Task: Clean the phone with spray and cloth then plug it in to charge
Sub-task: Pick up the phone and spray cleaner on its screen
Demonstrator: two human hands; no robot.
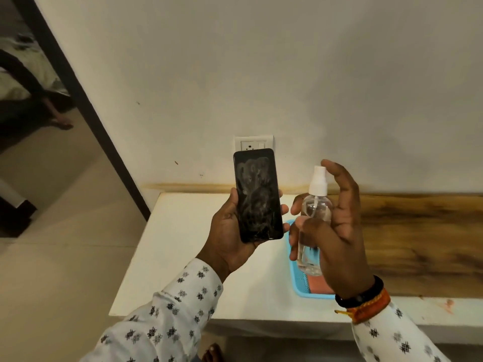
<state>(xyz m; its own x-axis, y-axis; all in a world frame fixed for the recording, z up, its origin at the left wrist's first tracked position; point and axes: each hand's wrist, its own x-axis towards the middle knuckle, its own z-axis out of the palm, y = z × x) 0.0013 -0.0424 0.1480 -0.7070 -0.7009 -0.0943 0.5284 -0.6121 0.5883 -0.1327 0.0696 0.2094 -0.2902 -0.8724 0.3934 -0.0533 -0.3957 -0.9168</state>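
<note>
My left hand (230, 239) holds a black phone (257, 195) upright, its dark screen facing me and covered in smudges, with cracks near the bottom. My right hand (337, 231) grips a clear spray bottle (312, 226) with a white nozzle, just right of the phone, the index finger raised above the nozzle top. The nozzle points toward the phone. An orange cloth (317, 284) lies in a blue tray (300, 290) under my right hand, mostly hidden by it. A white wall socket (253, 144) sits on the wall just behind the phone's top.
A white table (198, 257) stands against the wall with a wooden panel (418, 231) at the right. To the left is a dark door frame (86, 108) and tiled floor. My bare toes (213, 352) show below the table edge.
</note>
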